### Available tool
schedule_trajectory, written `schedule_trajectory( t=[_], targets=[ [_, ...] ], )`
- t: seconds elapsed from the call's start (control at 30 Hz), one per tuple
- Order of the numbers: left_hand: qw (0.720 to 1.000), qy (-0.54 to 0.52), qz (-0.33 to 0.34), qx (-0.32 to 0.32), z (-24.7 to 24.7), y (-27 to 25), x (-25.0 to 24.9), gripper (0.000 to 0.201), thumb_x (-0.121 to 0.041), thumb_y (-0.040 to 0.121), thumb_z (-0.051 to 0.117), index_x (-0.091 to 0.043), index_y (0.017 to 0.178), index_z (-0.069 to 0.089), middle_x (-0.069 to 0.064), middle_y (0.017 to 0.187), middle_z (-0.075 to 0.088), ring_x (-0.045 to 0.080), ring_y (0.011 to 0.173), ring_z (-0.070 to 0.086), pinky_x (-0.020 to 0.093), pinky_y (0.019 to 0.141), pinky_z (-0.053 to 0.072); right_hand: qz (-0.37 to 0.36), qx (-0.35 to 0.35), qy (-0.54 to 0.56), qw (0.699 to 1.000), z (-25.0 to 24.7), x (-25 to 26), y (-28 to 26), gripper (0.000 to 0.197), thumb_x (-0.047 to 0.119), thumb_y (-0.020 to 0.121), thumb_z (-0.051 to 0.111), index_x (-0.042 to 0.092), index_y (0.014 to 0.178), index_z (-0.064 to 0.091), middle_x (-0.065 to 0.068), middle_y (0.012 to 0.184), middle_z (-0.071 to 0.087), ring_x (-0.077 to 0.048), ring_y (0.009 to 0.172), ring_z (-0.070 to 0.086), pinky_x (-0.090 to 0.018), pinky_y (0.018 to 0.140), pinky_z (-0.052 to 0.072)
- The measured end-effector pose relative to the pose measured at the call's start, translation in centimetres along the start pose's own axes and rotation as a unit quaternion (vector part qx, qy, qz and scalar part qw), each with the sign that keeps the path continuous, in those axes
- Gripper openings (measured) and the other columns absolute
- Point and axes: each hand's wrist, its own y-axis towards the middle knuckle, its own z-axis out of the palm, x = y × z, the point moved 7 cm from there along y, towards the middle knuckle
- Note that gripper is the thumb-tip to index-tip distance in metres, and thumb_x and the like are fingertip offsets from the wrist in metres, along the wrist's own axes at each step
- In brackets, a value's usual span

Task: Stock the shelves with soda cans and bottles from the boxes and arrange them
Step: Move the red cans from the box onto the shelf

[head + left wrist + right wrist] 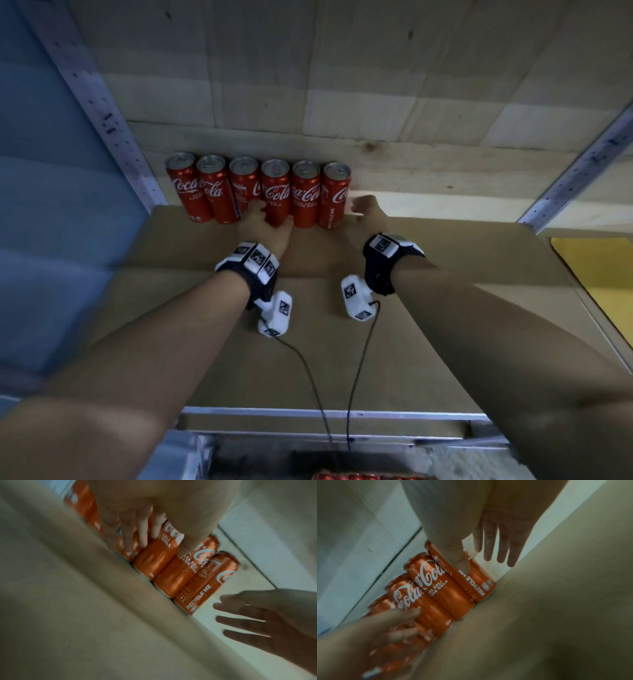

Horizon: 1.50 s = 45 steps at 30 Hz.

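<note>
six red soda cans (260,192) stand upright in a tight row at the back of the shelf (428,202), against the wooden back panel (342,85) and just behind the edge of a sheet of cardboard (342,359) lying on the shelf. the left hand (265,219) reaches over the cardboard to the middle of the row, its fingers (142,534) spread straight against the can fronts, gripping none of them. the right hand (368,210) is just beside the right end of the row, fingers (489,545) straight and parted, holding nothing; its thumb lies at the last can (476,582), marked "recycle me".
</note>
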Motion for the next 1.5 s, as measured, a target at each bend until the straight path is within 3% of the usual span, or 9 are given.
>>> schedule_trajectory(
  t=[0.17, 0.33, 0.47, 0.67, 0.9, 1.03, 1.17, 1.37, 1.5],
  targets=[
    [0.979, 0.154, 0.049, 0.125, -2.9, -4.3, 1.1, 0.048, -0.045, 0.085, 0.07, -0.027, 0.128, 0.062, -0.005, 0.128, 0.063, 0.019, 0.114, 0.063, 0.027, 0.093, 0.046, -0.029, 0.072, -0.095, 0.992, -2.8, -3.8, -4.6, 0.059, 0.015, 0.091, 0.069, 0.011, 0.144, 0.045, -0.011, 0.139, 0.054, -0.031, 0.126, 0.056, -0.036, 0.099, 0.048],
    [0.928, 0.304, 0.094, 0.196, -4.0, -11.3, 0.3, 0.066, -0.06, 0.087, 0.064, -0.031, 0.145, 0.051, 0.002, 0.145, 0.054, 0.025, 0.128, 0.055, 0.032, 0.105, 0.045, -0.053, 0.133, -0.286, 0.947, -7.4, -7.1, -11.3, 0.068, 0.049, 0.092, 0.065, 0.023, 0.15, 0.043, -0.006, 0.141, 0.056, -0.03, 0.125, 0.057, -0.031, 0.098, 0.046],
    [0.898, 0.368, 0.102, 0.219, -3.8, -18.1, -1.4, 0.076, -0.07, 0.086, 0.057, -0.037, 0.151, 0.038, -0.004, 0.158, 0.038, 0.021, 0.141, 0.041, 0.038, 0.115, 0.036, -0.092, 0.168, -0.318, 0.929, -11.2, -10.5, -15.7, 0.084, 0.054, 0.092, 0.064, 0.022, 0.159, 0.026, -0.014, 0.146, 0.052, -0.032, 0.137, 0.047, -0.033, 0.108, 0.039],
    [0.887, 0.393, 0.067, 0.235, -1.1, -28.6, -4.4, 0.08, -0.07, 0.089, 0.051, -0.035, 0.157, 0.027, -0.005, 0.165, 0.024, 0.018, 0.15, 0.025, 0.036, 0.121, 0.025, -0.164, 0.18, -0.314, 0.918, -17.7, -16.0, -21.4, 0.083, 0.058, 0.091, 0.059, 0.022, 0.158, 0.027, -0.006, 0.159, 0.039, -0.027, 0.146, 0.034, -0.034, 0.118, 0.031],
    [0.902, 0.377, 0.074, 0.196, 3.1, -42.4, -7.6, 0.064, -0.063, 0.089, 0.057, -0.022, 0.137, 0.054, 0.004, 0.128, 0.056, 0.029, 0.121, 0.053, 0.039, 0.096, 0.049, -0.178, 0.2, -0.321, 0.908, -25.6, -23.6, -29.1, 0.08, 0.056, 0.096, 0.055, 0.02, 0.16, 0.023, -0.007, 0.161, 0.035, -0.028, 0.147, 0.034, -0.035, 0.116, 0.032],
    [0.878, 0.418, 0.095, 0.212, 5.3, -49.2, -7.3, 0.061, -0.062, 0.089, 0.056, -0.026, 0.138, 0.053, 0.002, 0.127, 0.054, 0.025, 0.116, 0.053, 0.038, 0.09, 0.05, -0.151, 0.22, -0.303, 0.915, -28.2, -30.4, -34.3, 0.082, 0.058, 0.097, 0.051, 0.022, 0.163, 0.016, -0.005, 0.166, 0.028, -0.025, 0.153, 0.023, -0.036, 0.124, 0.024],
    [0.85, 0.437, 0.035, 0.293, 7.2, -53.6, -2.9, 0.068, -0.067, 0.088, 0.052, -0.023, 0.14, 0.05, 0.008, 0.132, 0.052, 0.029, 0.119, 0.054, 0.044, 0.094, 0.051, -0.084, 0.26, -0.31, 0.911, -28.3, -37.4, -38.9, 0.082, 0.055, 0.098, 0.053, 0.021, 0.163, 0.016, -0.006, 0.165, 0.028, -0.027, 0.15, 0.028, -0.038, 0.12, 0.03],
    [0.773, 0.48, -0.026, 0.415, 8.5, -57.1, 5.7, 0.065, -0.069, 0.091, 0.048, -0.02, 0.134, 0.05, 0.009, 0.137, 0.052, 0.031, 0.116, 0.057, 0.043, 0.093, 0.049, 0.048, 0.304, -0.323, 0.895, -24.9, -46.4, -44.0, 0.084, 0.058, 0.095, 0.054, 0.02, 0.161, 0.019, -0.014, 0.152, 0.048, -0.035, 0.135, 0.048, -0.044, 0.105, 0.047],
    [0.729, 0.476, -0.07, 0.486, 8.5, -58.9, 12.3, 0.063, -0.057, 0.097, 0.05, -0.017, 0.145, 0.048, 0.012, 0.144, 0.053, 0.031, 0.125, 0.056, 0.039, 0.099, 0.048, 0.107, 0.337, -0.337, 0.873, -20.7, -50.6, -46.9, 0.082, 0.061, 0.094, 0.055, 0.019, 0.159, 0.026, -0.012, 0.154, 0.045, -0.034, 0.136, 0.048, -0.044, 0.106, 0.046]
  ],
)
